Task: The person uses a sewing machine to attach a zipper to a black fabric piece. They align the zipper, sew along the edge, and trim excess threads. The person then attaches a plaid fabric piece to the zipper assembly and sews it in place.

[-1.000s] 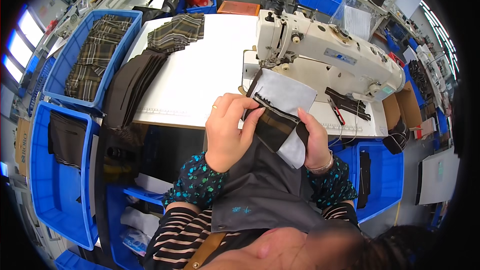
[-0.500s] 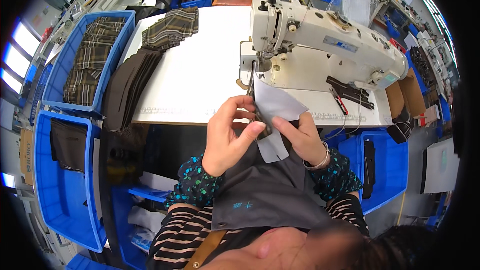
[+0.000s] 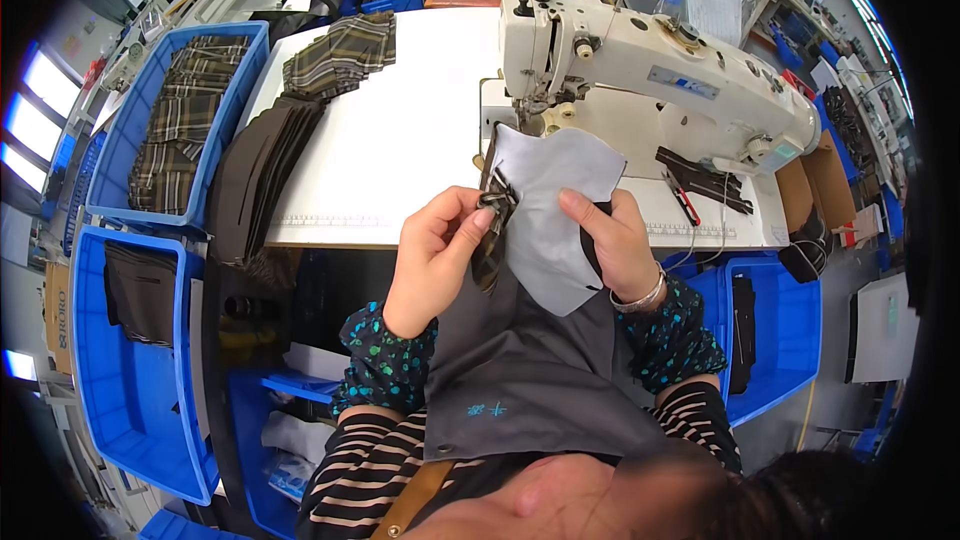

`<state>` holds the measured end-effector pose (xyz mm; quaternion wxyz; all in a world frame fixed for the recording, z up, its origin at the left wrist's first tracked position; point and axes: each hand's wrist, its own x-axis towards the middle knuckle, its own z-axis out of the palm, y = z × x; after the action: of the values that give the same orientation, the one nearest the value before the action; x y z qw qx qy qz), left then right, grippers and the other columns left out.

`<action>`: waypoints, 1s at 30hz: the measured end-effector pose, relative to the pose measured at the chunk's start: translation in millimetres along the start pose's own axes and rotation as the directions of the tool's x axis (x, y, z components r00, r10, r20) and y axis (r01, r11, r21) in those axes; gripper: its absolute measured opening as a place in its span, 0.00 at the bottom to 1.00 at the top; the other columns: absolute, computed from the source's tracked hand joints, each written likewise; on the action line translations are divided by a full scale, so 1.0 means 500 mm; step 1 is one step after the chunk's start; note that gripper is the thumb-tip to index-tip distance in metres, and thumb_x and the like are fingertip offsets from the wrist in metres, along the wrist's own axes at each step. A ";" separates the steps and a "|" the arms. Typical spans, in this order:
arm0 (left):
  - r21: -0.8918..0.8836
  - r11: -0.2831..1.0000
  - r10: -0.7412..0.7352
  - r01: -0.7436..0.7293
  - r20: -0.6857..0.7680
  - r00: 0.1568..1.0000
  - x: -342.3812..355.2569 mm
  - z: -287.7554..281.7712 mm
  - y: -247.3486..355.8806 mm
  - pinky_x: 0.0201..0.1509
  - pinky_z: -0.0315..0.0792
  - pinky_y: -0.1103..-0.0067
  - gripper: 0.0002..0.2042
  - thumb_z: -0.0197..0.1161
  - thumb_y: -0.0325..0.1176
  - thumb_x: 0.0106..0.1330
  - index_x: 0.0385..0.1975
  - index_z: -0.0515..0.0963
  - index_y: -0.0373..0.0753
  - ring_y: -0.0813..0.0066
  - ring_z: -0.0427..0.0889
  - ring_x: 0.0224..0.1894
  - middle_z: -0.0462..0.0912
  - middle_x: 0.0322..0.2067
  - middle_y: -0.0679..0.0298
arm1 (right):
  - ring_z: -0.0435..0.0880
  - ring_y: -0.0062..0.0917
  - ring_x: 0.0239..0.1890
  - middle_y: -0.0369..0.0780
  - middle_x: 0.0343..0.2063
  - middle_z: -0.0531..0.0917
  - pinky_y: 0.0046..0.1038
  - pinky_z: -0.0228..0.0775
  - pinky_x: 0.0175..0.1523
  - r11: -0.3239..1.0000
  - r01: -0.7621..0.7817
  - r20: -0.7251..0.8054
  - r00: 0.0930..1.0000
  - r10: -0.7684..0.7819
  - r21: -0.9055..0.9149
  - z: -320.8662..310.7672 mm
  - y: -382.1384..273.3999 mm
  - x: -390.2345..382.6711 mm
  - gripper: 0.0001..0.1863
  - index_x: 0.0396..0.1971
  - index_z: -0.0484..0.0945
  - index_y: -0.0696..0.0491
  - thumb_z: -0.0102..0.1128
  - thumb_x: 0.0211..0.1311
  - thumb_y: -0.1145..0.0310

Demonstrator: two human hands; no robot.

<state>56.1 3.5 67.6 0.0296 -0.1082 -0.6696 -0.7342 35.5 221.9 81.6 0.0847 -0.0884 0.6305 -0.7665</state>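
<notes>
White table, fabric lengthwise from sewing machine toward apron, sides in pinched grip of left hand, right hand!

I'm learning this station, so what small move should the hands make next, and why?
Probably the left hand should smooth out the plaid fabric: it looks bunched in that hand's pinch, while the right hand holds the pale grey cloth spread out beside it.

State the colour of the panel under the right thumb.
The panel is pale greyish white, clearest in the head view.
</notes>
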 end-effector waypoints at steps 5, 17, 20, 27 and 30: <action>-0.183 0.977 -0.095 0.110 0.085 0.992 0.002 -0.017 -0.005 0.39 0.62 0.89 0.07 0.54 0.30 0.80 0.43 0.76 0.35 0.91 0.64 0.33 0.72 0.31 0.78 | 0.81 0.15 0.39 0.37 0.38 0.87 0.22 0.74 0.45 0.996 -0.049 0.013 0.999 0.050 -0.076 0.003 -0.018 -0.007 0.20 0.47 0.82 0.67 0.61 0.75 0.62; -0.208 0.953 -0.197 0.218 0.118 0.973 0.004 0.019 -0.028 0.49 0.70 0.85 0.09 0.60 0.34 0.78 0.44 0.77 0.33 0.88 0.75 0.42 0.81 0.39 0.71 | 0.80 0.17 0.43 0.37 0.42 0.86 0.24 0.74 0.52 0.978 -0.070 0.183 0.977 0.106 -0.194 -0.011 0.005 -0.017 0.21 0.55 0.78 0.66 0.58 0.75 0.62; -0.266 0.931 -0.205 0.250 0.183 0.961 0.002 -0.005 -0.041 0.48 0.70 0.86 0.08 0.59 0.32 0.78 0.44 0.78 0.33 0.90 0.74 0.41 0.82 0.38 0.72 | 0.81 0.17 0.44 0.38 0.43 0.86 0.24 0.74 0.52 0.985 -0.123 0.137 0.981 0.139 -0.122 -0.020 0.013 -0.017 0.21 0.54 0.79 0.65 0.58 0.75 0.62; -0.122 0.973 -0.186 0.197 0.096 0.978 -0.008 -0.003 -0.072 0.44 0.69 0.89 0.07 0.60 0.32 0.78 0.44 0.79 0.34 0.90 0.72 0.40 0.83 0.39 0.72 | 0.81 0.17 0.39 0.37 0.40 0.87 0.24 0.76 0.47 0.979 -0.098 0.115 0.986 0.120 -0.181 -0.022 0.016 -0.012 0.18 0.50 0.81 0.65 0.61 0.73 0.65; -0.093 0.983 -0.150 0.156 0.072 0.986 -0.003 0.010 -0.077 0.49 0.71 0.87 0.08 0.60 0.32 0.78 0.46 0.79 0.33 0.88 0.76 0.44 0.82 0.50 0.66 | 0.82 0.21 0.33 0.38 0.36 0.87 0.25 0.75 0.41 0.927 0.070 0.082 0.996 -0.043 -0.368 -0.025 0.009 -0.013 0.14 0.48 0.82 0.60 0.63 0.69 0.68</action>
<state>51.0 12.1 29.9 -0.0540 -0.0813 -0.6395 -0.7626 39.0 234.3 74.6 0.0672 -0.1488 0.7575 -0.6321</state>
